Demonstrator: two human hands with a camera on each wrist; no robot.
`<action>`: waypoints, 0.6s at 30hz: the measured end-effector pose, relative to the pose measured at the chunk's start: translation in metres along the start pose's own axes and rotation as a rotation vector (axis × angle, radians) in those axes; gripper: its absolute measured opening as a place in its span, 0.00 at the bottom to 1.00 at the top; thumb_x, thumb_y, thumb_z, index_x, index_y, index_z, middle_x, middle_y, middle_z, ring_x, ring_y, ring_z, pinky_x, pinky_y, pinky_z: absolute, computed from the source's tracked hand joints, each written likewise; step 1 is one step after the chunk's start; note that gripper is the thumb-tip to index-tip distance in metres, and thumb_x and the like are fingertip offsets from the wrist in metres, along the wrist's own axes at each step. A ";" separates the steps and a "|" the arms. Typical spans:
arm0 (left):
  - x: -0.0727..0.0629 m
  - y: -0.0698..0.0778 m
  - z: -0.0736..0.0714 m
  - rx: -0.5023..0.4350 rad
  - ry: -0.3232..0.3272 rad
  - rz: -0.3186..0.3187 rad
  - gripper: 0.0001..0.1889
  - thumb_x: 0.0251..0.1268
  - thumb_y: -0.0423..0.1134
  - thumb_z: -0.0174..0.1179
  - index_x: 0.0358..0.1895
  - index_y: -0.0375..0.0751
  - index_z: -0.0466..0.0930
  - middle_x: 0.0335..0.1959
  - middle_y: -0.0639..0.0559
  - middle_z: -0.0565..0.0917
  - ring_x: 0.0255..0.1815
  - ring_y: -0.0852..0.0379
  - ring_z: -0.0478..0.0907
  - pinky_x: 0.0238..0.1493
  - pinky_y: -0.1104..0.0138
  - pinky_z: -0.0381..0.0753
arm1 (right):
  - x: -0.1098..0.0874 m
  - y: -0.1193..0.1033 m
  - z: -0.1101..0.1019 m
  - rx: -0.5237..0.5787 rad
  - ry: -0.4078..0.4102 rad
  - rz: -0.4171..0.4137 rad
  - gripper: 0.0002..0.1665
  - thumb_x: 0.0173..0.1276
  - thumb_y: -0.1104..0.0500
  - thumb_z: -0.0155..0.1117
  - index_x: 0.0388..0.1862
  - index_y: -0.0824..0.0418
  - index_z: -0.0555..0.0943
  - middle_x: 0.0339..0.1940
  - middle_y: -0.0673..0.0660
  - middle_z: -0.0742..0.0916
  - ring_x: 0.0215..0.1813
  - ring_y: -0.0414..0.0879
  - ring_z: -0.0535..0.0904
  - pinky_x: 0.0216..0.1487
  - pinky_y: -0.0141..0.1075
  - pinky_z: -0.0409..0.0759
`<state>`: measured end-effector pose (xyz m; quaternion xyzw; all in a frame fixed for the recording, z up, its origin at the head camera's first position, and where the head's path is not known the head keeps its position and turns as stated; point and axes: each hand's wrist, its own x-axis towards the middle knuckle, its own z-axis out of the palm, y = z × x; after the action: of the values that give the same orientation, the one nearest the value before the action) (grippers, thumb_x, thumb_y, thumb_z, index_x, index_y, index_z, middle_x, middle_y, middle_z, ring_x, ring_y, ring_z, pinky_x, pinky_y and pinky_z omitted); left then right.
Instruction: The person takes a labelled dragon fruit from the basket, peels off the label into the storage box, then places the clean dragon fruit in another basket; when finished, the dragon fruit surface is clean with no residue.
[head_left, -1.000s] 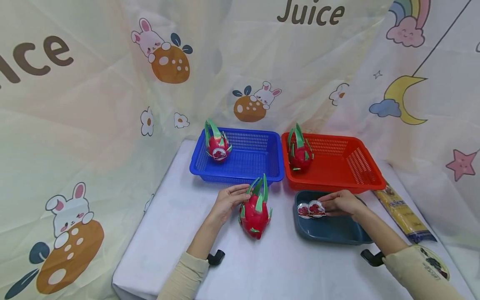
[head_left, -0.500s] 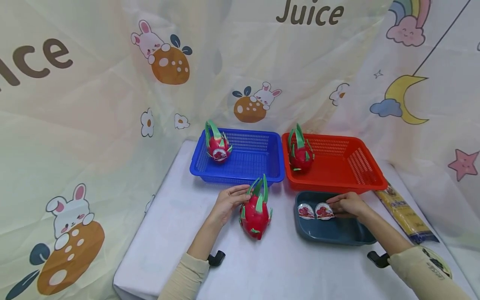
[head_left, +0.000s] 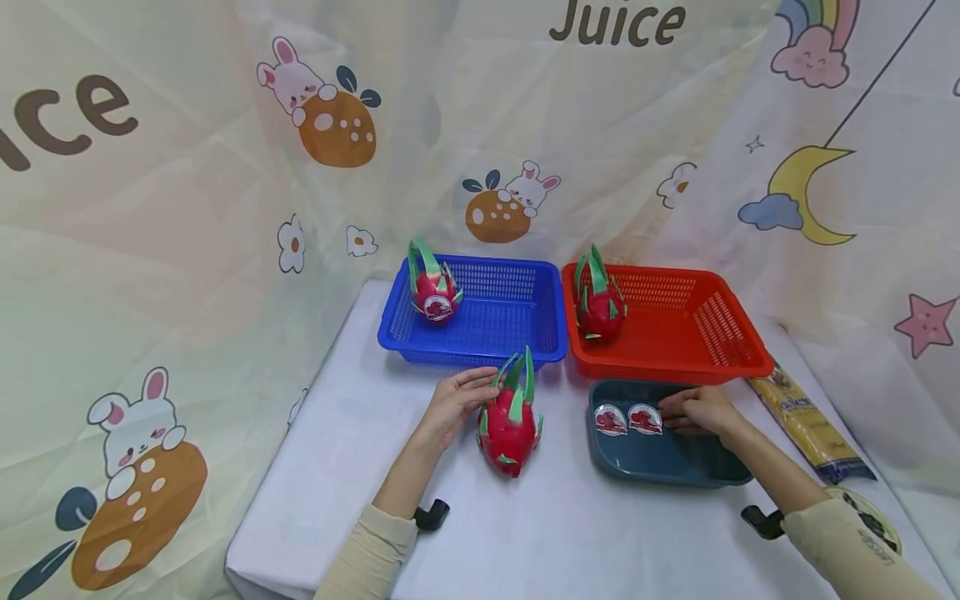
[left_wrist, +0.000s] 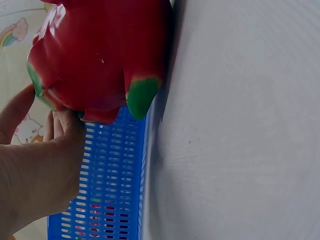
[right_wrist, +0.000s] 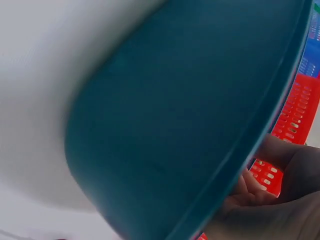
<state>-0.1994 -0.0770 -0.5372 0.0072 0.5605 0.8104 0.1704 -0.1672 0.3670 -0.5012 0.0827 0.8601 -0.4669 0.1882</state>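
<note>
head: bright, diffuse | left wrist: dimmer, glare on fruit [left_wrist: 100, 55] | right wrist: blurry

I see the person's long beige sleeves [head_left: 372, 554], a small black fitting [head_left: 431, 516] beside each cuff. Farther up the arm from the right cuff [head_left: 801, 518], what seems lettering [head_left: 876, 548] is too faint to read.

A table [head_left: 562, 542] under a white cloth fills the lower centre. Before me, directly upon it: blue basket [head_left: 517, 321] and red basket [head_left: 675, 365], side by side at upper centre and upper right; dragon fruit [head_left: 508, 433], mid-frame; teal tray [head_left: 667, 467], right of centre; yellow packet [head_left: 813, 425], right; round printed item [head_left: 885, 525], partly hidden, lower right.
</note>
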 end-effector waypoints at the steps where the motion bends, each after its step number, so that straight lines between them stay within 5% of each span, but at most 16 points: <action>1: 0.000 0.000 0.000 0.004 -0.002 0.002 0.24 0.65 0.30 0.71 0.64 0.34 0.81 0.59 0.40 0.86 0.55 0.53 0.87 0.57 0.66 0.85 | 0.000 0.000 0.000 -0.012 0.004 -0.011 0.22 0.82 0.64 0.50 0.62 0.83 0.76 0.53 0.76 0.87 0.51 0.65 0.88 0.55 0.56 0.87; 10: -0.001 0.004 0.000 -0.005 -0.013 0.010 0.28 0.65 0.31 0.71 0.68 0.29 0.77 0.59 0.39 0.87 0.56 0.52 0.87 0.57 0.67 0.85 | 0.001 0.000 0.003 -0.142 0.049 -0.108 0.22 0.79 0.61 0.59 0.62 0.78 0.78 0.56 0.77 0.85 0.46 0.62 0.90 0.50 0.54 0.89; 18: -0.001 0.002 -0.002 0.000 -0.005 -0.014 0.26 0.64 0.33 0.72 0.66 0.34 0.80 0.59 0.41 0.87 0.58 0.52 0.86 0.58 0.66 0.85 | -0.004 -0.009 -0.005 -0.137 0.008 -0.124 0.25 0.81 0.58 0.59 0.62 0.80 0.78 0.53 0.75 0.87 0.51 0.65 0.89 0.53 0.53 0.88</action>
<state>-0.1995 -0.0797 -0.5355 0.0053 0.5601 0.8091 0.1775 -0.1673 0.3666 -0.4899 0.0179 0.8941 -0.4176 0.1606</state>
